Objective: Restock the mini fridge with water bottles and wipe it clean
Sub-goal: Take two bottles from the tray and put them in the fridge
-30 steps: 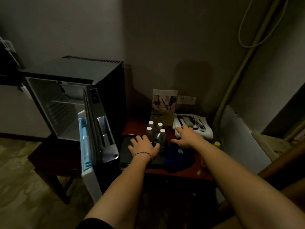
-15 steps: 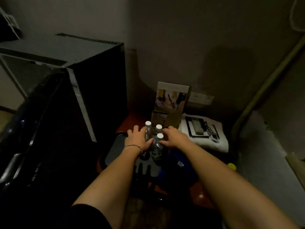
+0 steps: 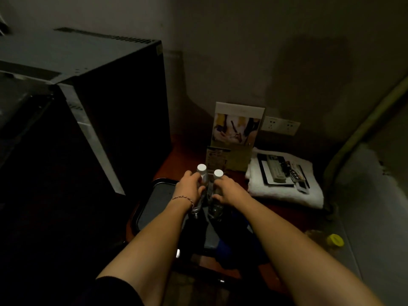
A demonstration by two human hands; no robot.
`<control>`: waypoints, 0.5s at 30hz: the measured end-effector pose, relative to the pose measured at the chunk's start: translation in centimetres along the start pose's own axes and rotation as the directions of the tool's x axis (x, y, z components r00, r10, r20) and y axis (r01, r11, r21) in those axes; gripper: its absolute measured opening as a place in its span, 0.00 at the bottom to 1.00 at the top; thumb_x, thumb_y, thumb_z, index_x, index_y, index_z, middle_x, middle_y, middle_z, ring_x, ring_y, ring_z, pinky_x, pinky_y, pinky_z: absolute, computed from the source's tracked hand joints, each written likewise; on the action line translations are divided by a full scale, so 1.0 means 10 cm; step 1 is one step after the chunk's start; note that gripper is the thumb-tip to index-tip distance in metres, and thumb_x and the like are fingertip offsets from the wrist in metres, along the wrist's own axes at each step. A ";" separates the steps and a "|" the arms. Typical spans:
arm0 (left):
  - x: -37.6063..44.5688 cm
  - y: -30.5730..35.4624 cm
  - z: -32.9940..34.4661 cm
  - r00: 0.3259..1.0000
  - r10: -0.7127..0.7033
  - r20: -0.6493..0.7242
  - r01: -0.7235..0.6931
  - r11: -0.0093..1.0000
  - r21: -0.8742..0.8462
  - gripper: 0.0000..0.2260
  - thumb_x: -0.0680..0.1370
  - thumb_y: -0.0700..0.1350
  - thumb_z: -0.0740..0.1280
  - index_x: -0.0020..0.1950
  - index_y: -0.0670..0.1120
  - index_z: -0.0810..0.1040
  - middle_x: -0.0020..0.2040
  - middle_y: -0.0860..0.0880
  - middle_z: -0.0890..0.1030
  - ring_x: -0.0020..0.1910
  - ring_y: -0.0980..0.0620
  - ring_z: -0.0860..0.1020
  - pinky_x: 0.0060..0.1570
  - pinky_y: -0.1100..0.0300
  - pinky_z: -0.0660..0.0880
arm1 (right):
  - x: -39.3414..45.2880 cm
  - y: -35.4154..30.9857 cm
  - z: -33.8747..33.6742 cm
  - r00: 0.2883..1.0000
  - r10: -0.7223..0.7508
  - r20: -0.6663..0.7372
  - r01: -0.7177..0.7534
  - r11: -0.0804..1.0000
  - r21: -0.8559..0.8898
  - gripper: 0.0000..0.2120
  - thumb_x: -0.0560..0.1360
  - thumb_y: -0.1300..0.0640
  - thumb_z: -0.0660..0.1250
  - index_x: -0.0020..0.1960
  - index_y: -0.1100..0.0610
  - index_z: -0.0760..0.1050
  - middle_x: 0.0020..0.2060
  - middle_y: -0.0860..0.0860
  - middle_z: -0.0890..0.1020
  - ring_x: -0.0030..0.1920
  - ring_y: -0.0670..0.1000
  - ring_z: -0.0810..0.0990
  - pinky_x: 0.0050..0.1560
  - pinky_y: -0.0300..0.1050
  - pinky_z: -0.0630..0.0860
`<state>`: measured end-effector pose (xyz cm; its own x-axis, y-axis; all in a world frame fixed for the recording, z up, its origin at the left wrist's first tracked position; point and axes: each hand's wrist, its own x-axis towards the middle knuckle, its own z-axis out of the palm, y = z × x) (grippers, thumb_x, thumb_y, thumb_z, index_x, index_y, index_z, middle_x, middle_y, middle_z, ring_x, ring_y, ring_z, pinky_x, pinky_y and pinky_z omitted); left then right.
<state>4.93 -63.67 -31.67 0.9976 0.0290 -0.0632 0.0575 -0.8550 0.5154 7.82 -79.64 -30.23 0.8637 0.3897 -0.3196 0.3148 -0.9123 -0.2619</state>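
Note:
Two clear water bottles with white caps stand over a dark tray on a red-brown table. My left hand grips the left bottle around its body. My right hand grips the right bottle the same way. Both bottles are upright and close together. The black mini fridge stands at the left; its open door is a dark shape at the lower left, and the inside is out of sight.
A folded white towel with a remote and small items lies at the right. A picture card leans on the wall by a socket plate. A blue cloth lies near the table's front. A yellow cap shows lower right.
My view has shifted right and closer, hiding the fridge interior. Both hands moved inward from the tray and towel, and each now grips a bottle.

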 end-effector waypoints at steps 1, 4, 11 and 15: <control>-0.01 0.00 0.01 1.000 -0.006 -0.014 0.006 1.000 -0.017 0.09 0.78 0.47 0.69 0.56 0.46 0.74 0.53 0.47 0.69 0.51 0.40 0.76 0.48 0.52 0.71 | 0.00 -0.01 0.02 1.000 0.003 -0.017 -0.003 1.000 0.005 0.16 0.76 0.52 0.70 0.61 0.56 0.75 0.65 0.56 0.71 0.59 0.61 0.77 0.58 0.56 0.77; -0.09 0.00 0.01 1.000 0.006 -0.018 -0.006 0.999 -0.035 0.07 0.78 0.44 0.68 0.55 0.46 0.75 0.49 0.50 0.66 0.50 0.43 0.75 0.46 0.56 0.67 | -0.10 -0.05 0.07 0.999 0.017 -0.044 -0.016 1.000 0.017 0.16 0.76 0.53 0.70 0.62 0.57 0.74 0.64 0.56 0.70 0.57 0.62 0.78 0.57 0.56 0.77; -0.53 0.07 -0.14 0.999 0.009 -0.042 -0.009 1.000 -0.010 0.07 0.77 0.45 0.69 0.54 0.46 0.76 0.54 0.47 0.70 0.52 0.43 0.76 0.48 0.57 0.68 | -0.67 -0.13 0.00 0.992 0.077 -0.095 -0.070 0.994 0.083 0.16 0.77 0.53 0.70 0.62 0.57 0.75 0.57 0.54 0.71 0.56 0.58 0.77 0.59 0.54 0.76; -1.01 0.18 -0.37 0.997 0.023 -0.069 -0.023 1.000 0.010 0.06 0.77 0.46 0.68 0.52 0.46 0.76 0.55 0.47 0.72 0.53 0.41 0.76 0.48 0.56 0.68 | -1.14 -0.28 -0.13 0.990 0.069 -0.121 -0.063 0.997 0.050 0.14 0.76 0.54 0.70 0.59 0.57 0.76 0.57 0.55 0.71 0.57 0.59 0.76 0.59 0.56 0.75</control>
<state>-4.93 -63.58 -26.90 0.9990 0.0450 0.0081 0.0346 -0.8604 0.5085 -2.41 -81.74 -24.63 0.9246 0.3078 -0.2244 0.2394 -0.9278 -0.2863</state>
